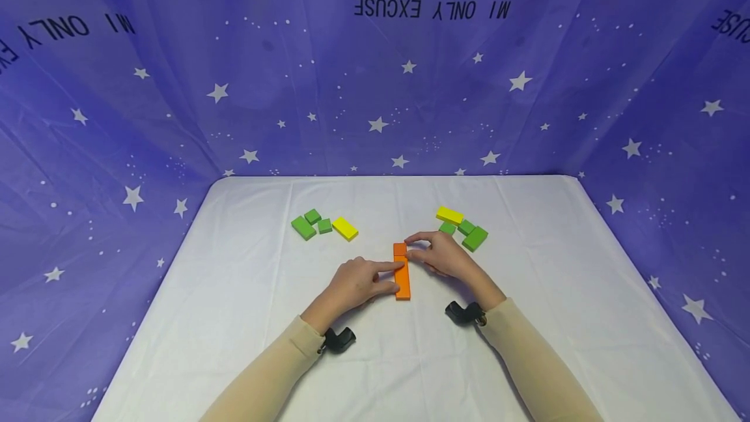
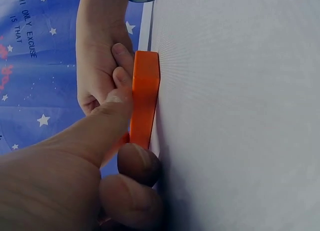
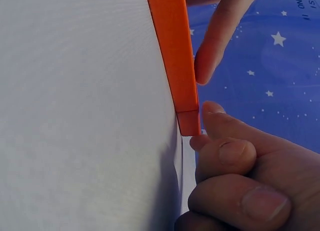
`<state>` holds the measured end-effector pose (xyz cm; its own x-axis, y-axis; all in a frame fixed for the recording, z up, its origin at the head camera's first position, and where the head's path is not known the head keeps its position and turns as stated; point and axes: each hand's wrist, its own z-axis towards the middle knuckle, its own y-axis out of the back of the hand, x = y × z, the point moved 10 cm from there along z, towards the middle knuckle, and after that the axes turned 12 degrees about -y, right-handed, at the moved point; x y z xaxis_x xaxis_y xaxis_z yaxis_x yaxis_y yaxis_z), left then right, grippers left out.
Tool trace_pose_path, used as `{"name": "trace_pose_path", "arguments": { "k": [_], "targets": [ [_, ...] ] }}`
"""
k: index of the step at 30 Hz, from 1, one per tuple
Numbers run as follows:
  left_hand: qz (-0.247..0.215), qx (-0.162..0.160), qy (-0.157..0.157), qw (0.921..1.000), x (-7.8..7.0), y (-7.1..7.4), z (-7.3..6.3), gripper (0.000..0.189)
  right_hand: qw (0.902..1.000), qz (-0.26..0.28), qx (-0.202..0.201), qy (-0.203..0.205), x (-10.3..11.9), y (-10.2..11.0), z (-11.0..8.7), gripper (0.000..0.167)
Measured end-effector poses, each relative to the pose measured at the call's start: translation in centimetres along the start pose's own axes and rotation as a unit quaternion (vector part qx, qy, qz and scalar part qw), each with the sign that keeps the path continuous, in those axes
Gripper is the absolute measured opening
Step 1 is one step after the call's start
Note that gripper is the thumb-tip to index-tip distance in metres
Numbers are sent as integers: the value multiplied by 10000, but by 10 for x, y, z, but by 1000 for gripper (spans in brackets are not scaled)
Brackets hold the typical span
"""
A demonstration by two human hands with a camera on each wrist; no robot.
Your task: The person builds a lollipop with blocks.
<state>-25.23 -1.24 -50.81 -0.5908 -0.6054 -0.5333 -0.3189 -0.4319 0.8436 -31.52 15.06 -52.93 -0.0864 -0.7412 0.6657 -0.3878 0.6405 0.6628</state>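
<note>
A long orange block (image 1: 402,282) lies on the white tablecloth, pointing away from me, with a small orange block (image 1: 400,249) end to end with it at the far side. My left hand (image 1: 357,282) reaches in from the left; its extended forefinger and thumb touch the long block's top. From the right comes my right hand (image 1: 442,254), forefinger tip at the small block's far corner and thumb tip beside the seam. In the right wrist view a thin seam shows between the long block (image 3: 175,51) and the small block (image 3: 189,123).
Back left on the table lie a green oblong block (image 1: 303,228), two small green blocks and a yellow block (image 1: 345,228). Behind my right hand is a similar group: a yellow block (image 1: 450,215), small green blocks and a green oblong (image 1: 475,238). A purple starry curtain (image 1: 375,96) surrounds the table.
</note>
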Motion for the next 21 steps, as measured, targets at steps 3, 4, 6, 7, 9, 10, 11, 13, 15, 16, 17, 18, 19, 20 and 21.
{"name": "trace_pose_path", "arguments": {
  "k": [3,4,6,7,9,10,11,13,15,16,17,18,19,20,21],
  "targets": [
    [5,-68,52,10000,1,0,1,58,10000,20,18,80,2,0,0,37],
    [22,-96,64,9999,1,1,1,61,9999,10,23,114,2,0,-1,36],
    [61,-153,96,9998,0,2,2,67,9999,-13,18,156,4,0,-1,35],
    [119,-165,116,9997,0,2,3,70,9998,-24,17,183,4,0,-1,35],
    [238,-178,159,9994,-1,3,4,75,9998,-32,7,204,5,0,-1,35],
    [284,-185,180,9993,-1,3,4,78,9998,-47,-2,218,5,1,-1,35],
    [331,-191,211,9990,-1,3,5,79,9997,-45,-9,224,5,1,-1,35],
    [433,-180,272,9985,-1,3,6,81,9997,-28,-18,224,5,1,-1,34],
    [490,-194,311,9981,0,3,7,80,9997,-30,-30,231,6,1,-1,34],
    [509,-198,330,9980,0,3,7,79,9997,-35,-32,236,6,1,-1,34],
    [529,-198,344,9978,1,3,8,78,9997,-28,-26,224,5,1,-1,34],
    [539,-195,355,9977,1,2,8,78,9998,-13,-16,218,5,1,-1,34],
    [548,-203,359,9976,1,3,8,77,9998,0,-7,215,5,0,-1,35],
    [556,-204,362,9976,1,2,8,76,9998,16,5,208,5,0,-1,35],
    [557,-209,368,9976,1,3,8,76,9998,31,18,204,4,0,-2,34]
  ]
}}
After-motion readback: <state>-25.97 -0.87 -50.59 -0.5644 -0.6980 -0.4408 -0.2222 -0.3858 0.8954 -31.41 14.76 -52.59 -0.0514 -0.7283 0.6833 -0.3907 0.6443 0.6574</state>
